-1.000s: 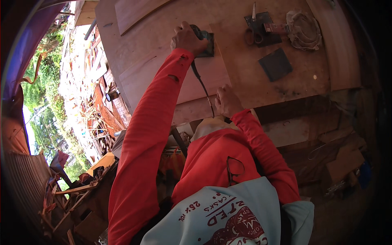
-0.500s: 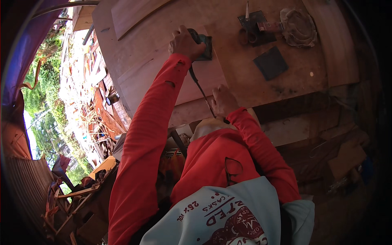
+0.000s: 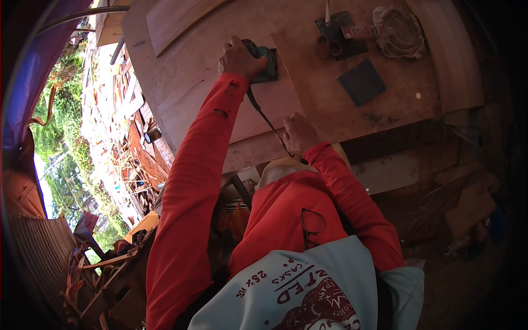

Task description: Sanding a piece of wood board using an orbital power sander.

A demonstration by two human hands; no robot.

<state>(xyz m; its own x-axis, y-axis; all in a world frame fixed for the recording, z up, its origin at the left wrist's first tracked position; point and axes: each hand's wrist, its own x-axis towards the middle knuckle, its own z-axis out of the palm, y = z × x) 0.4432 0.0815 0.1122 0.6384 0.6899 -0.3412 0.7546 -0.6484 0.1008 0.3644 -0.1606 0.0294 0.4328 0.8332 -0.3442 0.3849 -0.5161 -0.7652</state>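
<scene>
My left hand (image 3: 240, 59) is wrapped round a dark green electric sander (image 3: 268, 65), which sits flat on a pale wooden panel (image 3: 250, 110). From the sander a dark power cord (image 3: 268, 121) runs down toward the table's near edge. My right hand (image 3: 300, 135) lies by that edge with its fingers curled in. The cord passes along its thumb side; whether anything is inside the fingers is hidden.
Right of the panel lies a dark square sheet (image 3: 361, 82). Farther back are scissors (image 3: 328, 48) on another dark sheet (image 3: 352, 50), and a crumpled paper-like bundle (image 3: 399, 33). Boards (image 3: 448, 55) line the right side. Wood scraps (image 3: 135, 137) litter the ground at left.
My left hand and the sander have shifted slightly left on the panel. My right hand stays by the near edge. The whole view has also moved a little.
</scene>
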